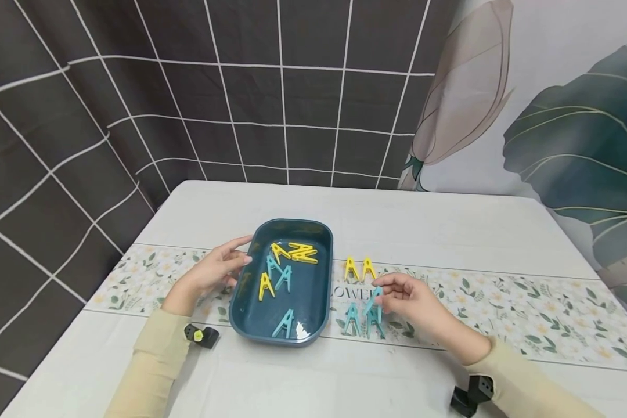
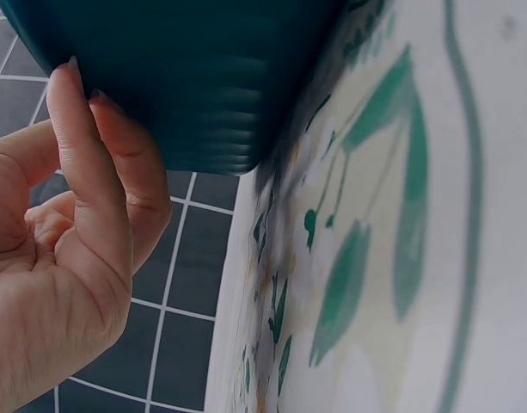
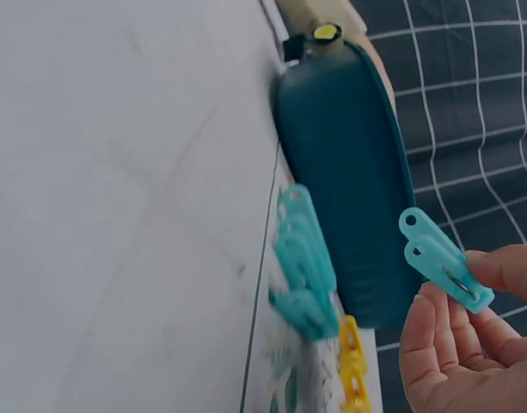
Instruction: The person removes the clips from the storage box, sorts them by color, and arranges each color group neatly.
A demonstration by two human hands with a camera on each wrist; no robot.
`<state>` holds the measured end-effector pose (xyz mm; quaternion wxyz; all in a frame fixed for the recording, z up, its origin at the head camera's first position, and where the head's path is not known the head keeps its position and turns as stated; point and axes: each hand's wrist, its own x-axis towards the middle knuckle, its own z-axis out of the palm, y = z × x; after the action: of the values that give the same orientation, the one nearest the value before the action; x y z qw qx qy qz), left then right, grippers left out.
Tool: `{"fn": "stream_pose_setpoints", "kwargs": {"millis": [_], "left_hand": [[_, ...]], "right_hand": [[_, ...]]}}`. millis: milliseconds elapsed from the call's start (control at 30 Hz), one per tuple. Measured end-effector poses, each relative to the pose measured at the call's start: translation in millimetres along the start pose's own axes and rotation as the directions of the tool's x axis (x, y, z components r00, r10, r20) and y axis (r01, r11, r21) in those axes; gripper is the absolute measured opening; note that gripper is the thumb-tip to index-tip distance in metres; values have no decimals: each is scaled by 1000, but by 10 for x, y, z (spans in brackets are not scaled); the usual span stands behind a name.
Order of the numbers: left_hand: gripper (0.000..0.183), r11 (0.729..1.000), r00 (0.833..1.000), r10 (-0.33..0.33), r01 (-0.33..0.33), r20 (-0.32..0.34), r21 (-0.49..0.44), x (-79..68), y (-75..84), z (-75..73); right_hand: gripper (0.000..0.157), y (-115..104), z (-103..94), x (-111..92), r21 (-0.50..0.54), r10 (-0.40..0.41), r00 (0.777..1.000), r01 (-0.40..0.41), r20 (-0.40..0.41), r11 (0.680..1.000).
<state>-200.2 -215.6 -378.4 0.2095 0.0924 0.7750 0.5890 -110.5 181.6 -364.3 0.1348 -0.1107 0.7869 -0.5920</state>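
So my right hand [image 1: 411, 301] has a teal clothespin [image 3: 438, 261] pinched between thumb and fingertips, spring and all. It's up off the table [image 1: 303, 383], to the right of the blue-green tray [image 1: 279, 335], well apart from the tray's rim. From above it overlaps some more teal clothespins [image 1: 352, 319] just below it; those are on the cloth, at least two of them, but they're bunched up and blurry in the right wrist view so I can't give you an exact count.

A bit farther from me, a pair of yellow clothespins [image 1: 350, 269] sits side by side on the printed flower band, next to the tray's right edge.

Left hand [image 1: 215, 271] isn't clutching anything tbh, the fingers are loose, only slightly bent, with the tips resting on the tray's outer left wall right by the rim.

Inside the tray there are three teal ones [image 1: 285, 323], one alone at the near end and two up around the middle, plus a few yellow ones [image 1: 266, 287], some overlapping toward the far end.

Backdrop's a dark grid cloth [image 1: 251, 93], leaf-print curtain [image 1: 580, 145] on the right, and I've got beige sleeves [image 1: 159, 348] on
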Motion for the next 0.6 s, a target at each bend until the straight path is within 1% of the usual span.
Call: {"fn": "stream_pose_setpoints", "kwargs": {"millis": [167,400,600], "left_hand": [[65,1000,1000,0,0,0,-12,1,-3,-4],[65,1000,1000,10,-10,12,-20,1,-1,-1],[64,1000,1000,9,-9,13,-29,4,6,-2]], "right_hand": [[39,63,-90,-42,-16,37,999,-37,-14,999],[38,108,-202,-104,-78,55,998,-57,-29,995],[39,126,-291,-142,-118,99,995,-100,-14,988]]}}
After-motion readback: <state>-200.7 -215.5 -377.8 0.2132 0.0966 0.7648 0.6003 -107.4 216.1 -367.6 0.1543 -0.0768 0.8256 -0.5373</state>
